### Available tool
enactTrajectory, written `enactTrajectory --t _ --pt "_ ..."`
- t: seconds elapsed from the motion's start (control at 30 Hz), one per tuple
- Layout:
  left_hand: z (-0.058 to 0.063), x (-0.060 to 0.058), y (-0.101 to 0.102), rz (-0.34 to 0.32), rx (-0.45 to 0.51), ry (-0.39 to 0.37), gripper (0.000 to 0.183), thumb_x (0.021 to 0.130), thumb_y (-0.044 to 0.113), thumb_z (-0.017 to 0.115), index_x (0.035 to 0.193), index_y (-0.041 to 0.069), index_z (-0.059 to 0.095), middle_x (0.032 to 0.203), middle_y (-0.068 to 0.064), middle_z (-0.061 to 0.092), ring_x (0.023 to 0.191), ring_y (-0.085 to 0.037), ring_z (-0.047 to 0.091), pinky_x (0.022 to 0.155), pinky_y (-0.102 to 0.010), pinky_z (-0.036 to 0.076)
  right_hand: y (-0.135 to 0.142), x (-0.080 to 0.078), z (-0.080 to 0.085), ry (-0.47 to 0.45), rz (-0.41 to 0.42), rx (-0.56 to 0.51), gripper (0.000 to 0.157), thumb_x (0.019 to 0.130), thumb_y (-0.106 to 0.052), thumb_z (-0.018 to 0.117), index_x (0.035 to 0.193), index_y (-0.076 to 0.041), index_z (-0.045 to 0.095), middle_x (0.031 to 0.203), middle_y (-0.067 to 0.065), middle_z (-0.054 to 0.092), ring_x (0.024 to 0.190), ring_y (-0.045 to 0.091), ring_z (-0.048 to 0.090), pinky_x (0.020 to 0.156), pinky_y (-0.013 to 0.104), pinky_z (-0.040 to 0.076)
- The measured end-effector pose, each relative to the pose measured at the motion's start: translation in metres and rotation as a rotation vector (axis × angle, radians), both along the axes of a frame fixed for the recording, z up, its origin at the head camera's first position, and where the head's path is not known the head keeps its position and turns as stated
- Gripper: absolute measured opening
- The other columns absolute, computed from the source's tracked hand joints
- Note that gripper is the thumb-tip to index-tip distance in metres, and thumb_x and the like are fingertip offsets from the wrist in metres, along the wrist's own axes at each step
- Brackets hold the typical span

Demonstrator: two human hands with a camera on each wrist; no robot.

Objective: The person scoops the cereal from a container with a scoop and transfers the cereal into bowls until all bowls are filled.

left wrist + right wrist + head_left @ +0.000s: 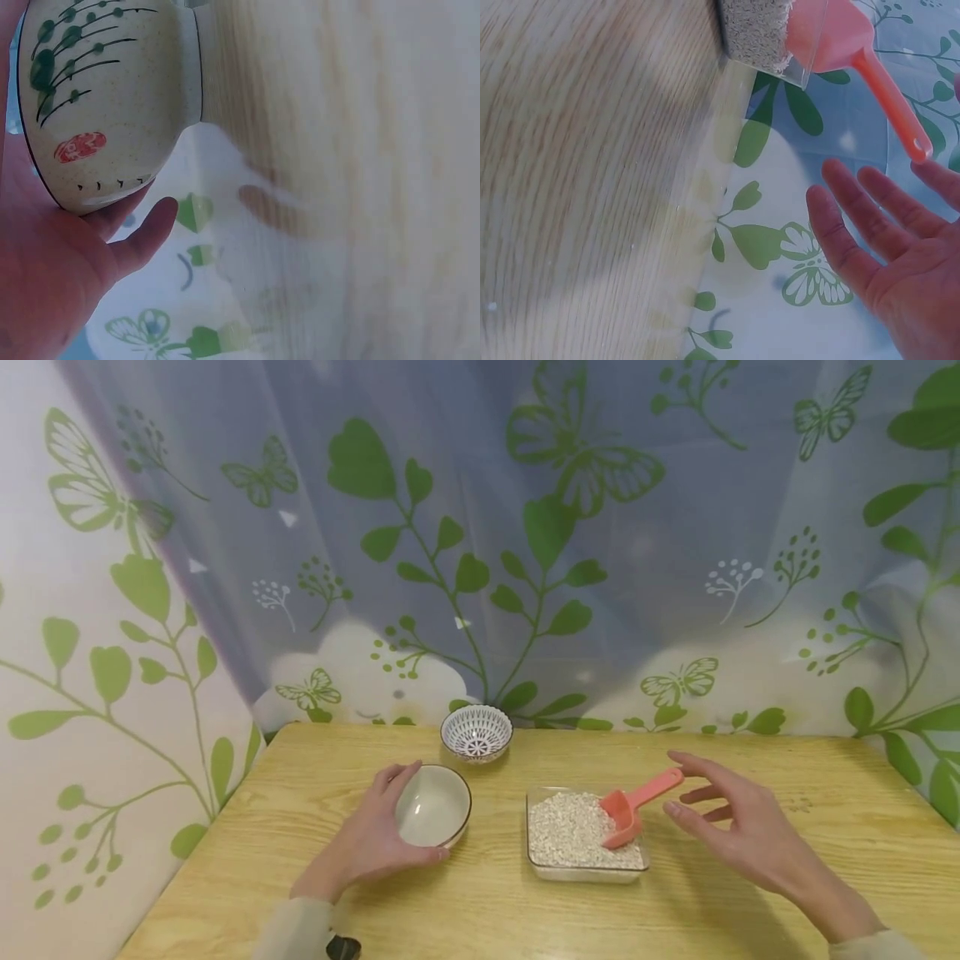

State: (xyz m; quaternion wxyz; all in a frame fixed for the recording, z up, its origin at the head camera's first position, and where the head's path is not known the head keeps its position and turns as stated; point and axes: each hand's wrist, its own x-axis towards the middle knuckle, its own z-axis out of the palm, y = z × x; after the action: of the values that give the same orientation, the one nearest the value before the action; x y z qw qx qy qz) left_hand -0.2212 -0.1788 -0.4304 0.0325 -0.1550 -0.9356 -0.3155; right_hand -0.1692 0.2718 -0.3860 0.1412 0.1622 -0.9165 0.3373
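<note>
A cream bowl (pixel 433 810) with a dark rim is in my left hand (pixel 367 839), which spans it from the left, thumb at the near side and fingers at the far rim. In the left wrist view the bowl's outside (pixel 112 90) shows green sprigs and a red seal mark. My right hand (pixel 750 831) is held with fingers spread, just right of a coral scoop (pixel 622 817). The scoop's head sits in pale, oat-like flakes (pixel 566 828) in a clear rectangular container (pixel 588 875). Its handle (pixel 896 105) slants up toward my fingertips.
A small blue-and-white patterned bowl (pixel 477 735) stands at the back of the wooden table (pixel 487 918), beyond the cream bowl. Behind the table's far edge hangs a curtain (pixel 465 485) printed with leaves and butterflies.
</note>
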Motion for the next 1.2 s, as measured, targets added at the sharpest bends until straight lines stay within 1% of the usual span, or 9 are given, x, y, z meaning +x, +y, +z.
enactTrajectory --t 0.17,0.3,0.43,0.53,0.6,0.73,0.9,1.03,1.2 --pt "0.001 0.008 0.003 -0.026 -0.021 0.025 0.122 0.060 0.063 0.090 0.160 0.022 0.034 0.156 -0.008 0.037 0.131 -0.036 0.053 0.103 -0.054 0.051 -0.002 0.000 -0.001 0.017 0.011 0.004 0.057 0.096 -0.024 0.072 0.149 -0.013 0.052 0.133 0.018 0.065 0.094 0.004 0.070 0.070 0.025 0.061" --pt "0.005 0.013 0.009 -0.015 -0.087 0.084 0.116 0.064 0.068 0.084 0.160 0.023 0.035 0.160 -0.011 0.036 0.138 -0.040 0.047 0.107 -0.064 0.044 -0.003 -0.001 0.001 0.017 0.014 0.019 0.055 0.096 -0.025 0.072 0.147 -0.016 0.054 0.129 0.014 0.067 0.093 0.006 0.071 0.069 0.025 0.060" --pt "0.016 0.020 0.025 -0.027 -0.096 0.246 0.106 0.070 0.065 0.081 0.157 0.021 0.039 0.160 -0.016 0.037 0.143 -0.043 0.041 0.109 -0.070 0.038 -0.004 -0.001 0.002 0.014 0.013 0.046 0.050 0.097 -0.027 0.072 0.144 -0.018 0.058 0.131 0.012 0.067 0.094 0.014 0.072 0.070 0.026 0.060" --pt "0.026 0.025 0.044 -0.078 -0.053 0.381 0.100 0.073 0.058 0.081 0.155 0.016 0.043 0.156 -0.017 0.041 0.142 -0.041 0.043 0.108 -0.067 0.041 -0.004 -0.002 0.003 0.029 0.011 0.067 0.046 0.096 -0.027 0.073 0.140 -0.017 0.061 0.132 0.011 0.068 0.095 0.020 0.072 0.069 0.027 0.059" --pt "0.031 0.029 0.059 -0.119 -0.007 0.405 0.095 0.076 0.054 0.081 0.154 0.015 0.044 0.154 -0.014 0.043 0.141 -0.038 0.044 0.108 -0.063 0.044 -0.004 -0.003 0.004 0.053 0.011 0.079 0.043 0.095 -0.026 0.074 0.135 -0.016 0.064 0.128 0.010 0.070 0.094 0.022 0.072 0.068 0.026 0.059" --pt "0.036 0.040 0.091 -0.168 0.094 0.211 0.093 0.081 0.055 0.078 0.158 0.024 0.037 0.160 -0.004 0.037 0.146 -0.030 0.040 0.111 -0.059 0.045 -0.005 -0.007 0.005 0.128 0.017 0.120 0.033 0.092 -0.022 0.077 0.124 -0.014 0.068 0.115 0.004 0.075 0.088 0.018 0.073 0.063 0.024 0.057" --pt "0.028 0.051 0.124 -0.179 0.191 -0.088 0.103 0.082 0.059 0.077 0.163 0.029 0.021 0.166 -0.002 0.024 0.152 -0.031 0.031 0.114 -0.063 0.040 -0.009 -0.011 0.010 0.143 0.036 0.179 0.011 0.096 -0.021 0.073 0.106 -0.020 0.069 0.094 -0.009 0.074 0.082 0.006 0.069 0.059 0.021 0.054" --pt "0.021 0.050 0.137 -0.161 0.196 -0.143 0.116 0.078 0.060 0.081 0.165 0.024 0.013 0.168 -0.006 0.018 0.153 -0.037 0.026 0.115 -0.064 0.038 -0.012 -0.015 0.018 0.101 0.066 0.248 0.003 0.098 -0.022 0.070 0.099 -0.022 0.068 0.085 -0.014 0.071 0.076 0.002 0.066 0.059 0.021 0.052" --pt "0.012 0.036 0.144 -0.162 0.153 -0.177 0.130 0.073 0.061 0.086 0.166 0.016 0.006 0.168 -0.014 0.016 0.153 -0.039 0.025 0.117 -0.061 0.038 -0.015 -0.015 0.025 0.068 0.071 0.385 0.005 0.098 -0.021 0.066 0.095 -0.023 0.069 0.085 -0.018 0.069 0.076 0.004 0.067 0.061 0.026 0.052"
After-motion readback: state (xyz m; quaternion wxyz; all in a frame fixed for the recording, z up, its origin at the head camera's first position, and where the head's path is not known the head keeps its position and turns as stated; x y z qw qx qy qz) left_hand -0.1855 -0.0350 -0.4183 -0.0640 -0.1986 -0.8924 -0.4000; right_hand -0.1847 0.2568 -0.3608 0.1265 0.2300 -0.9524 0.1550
